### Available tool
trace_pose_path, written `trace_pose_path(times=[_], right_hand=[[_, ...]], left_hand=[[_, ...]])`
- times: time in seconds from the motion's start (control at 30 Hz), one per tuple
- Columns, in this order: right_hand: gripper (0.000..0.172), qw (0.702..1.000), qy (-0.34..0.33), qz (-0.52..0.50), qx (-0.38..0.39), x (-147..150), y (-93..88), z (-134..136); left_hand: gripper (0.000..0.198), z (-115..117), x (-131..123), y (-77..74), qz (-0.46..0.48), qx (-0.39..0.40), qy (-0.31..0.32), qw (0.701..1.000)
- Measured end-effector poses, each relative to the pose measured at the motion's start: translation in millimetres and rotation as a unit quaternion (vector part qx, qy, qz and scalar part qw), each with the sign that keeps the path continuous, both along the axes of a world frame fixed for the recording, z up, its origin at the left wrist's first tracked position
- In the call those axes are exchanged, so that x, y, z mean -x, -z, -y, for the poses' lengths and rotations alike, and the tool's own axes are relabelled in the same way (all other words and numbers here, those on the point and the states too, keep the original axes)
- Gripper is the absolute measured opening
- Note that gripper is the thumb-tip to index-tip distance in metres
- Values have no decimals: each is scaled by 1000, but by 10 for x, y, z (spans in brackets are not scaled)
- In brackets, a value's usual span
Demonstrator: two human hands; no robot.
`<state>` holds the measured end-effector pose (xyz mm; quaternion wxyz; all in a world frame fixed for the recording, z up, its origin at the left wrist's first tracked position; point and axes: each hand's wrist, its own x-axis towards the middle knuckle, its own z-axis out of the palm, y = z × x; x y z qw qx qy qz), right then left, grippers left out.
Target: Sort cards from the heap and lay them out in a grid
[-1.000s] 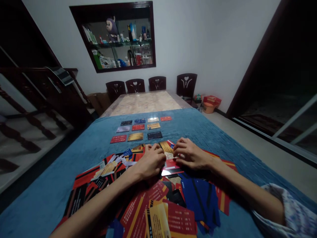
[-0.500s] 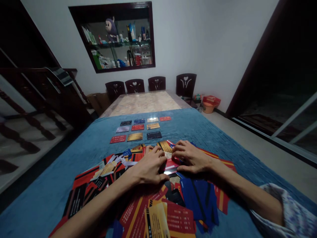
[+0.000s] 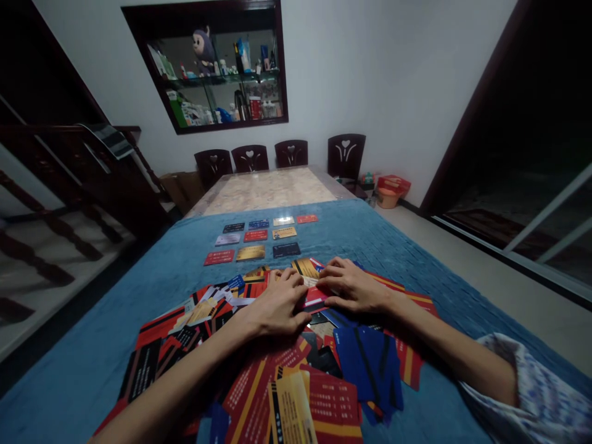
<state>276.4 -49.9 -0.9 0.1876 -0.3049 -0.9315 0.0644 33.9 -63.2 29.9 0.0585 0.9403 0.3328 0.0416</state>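
Evidently, a slick heap of bank-style cards (image 3: 330, 404)

At lower centre, the left hand (image 3: 280, 305) and right hand (image 3: 355, 288) curl over it, fingers bent; whether pinching, I cannot tell. The red card (image 3: 315, 294) between them looks light, stiff, slippery, best held by its edges.

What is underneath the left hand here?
The left hand is over the card pile; a red card shows between it and the right hand. Anything directly beneath its palm is covered, so it cannot be identified.
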Motion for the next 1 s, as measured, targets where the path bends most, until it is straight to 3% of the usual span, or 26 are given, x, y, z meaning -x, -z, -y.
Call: trace_pose_path(times=[0.47, 0.63, 0.87, 1.0], right_hand=[[43, 999, -37, -16, -19, -34, 32, -14], [46, 999, -38, -24, -30, -51, 65, -21], [25, 995, -19, -82, -57, -33, 132, -47], [22, 991, -3, -109, -75, -13, 183, -64]], left_hand=[[13, 6, -17, 52, -15, -85, 65, 994], [20, -49, 21, 37, 25, -54, 59, 996], [31, -158, 74, 83, 92, 1, 27, 995], [32, -197, 72, 118, 106, 18, -1, 994]])
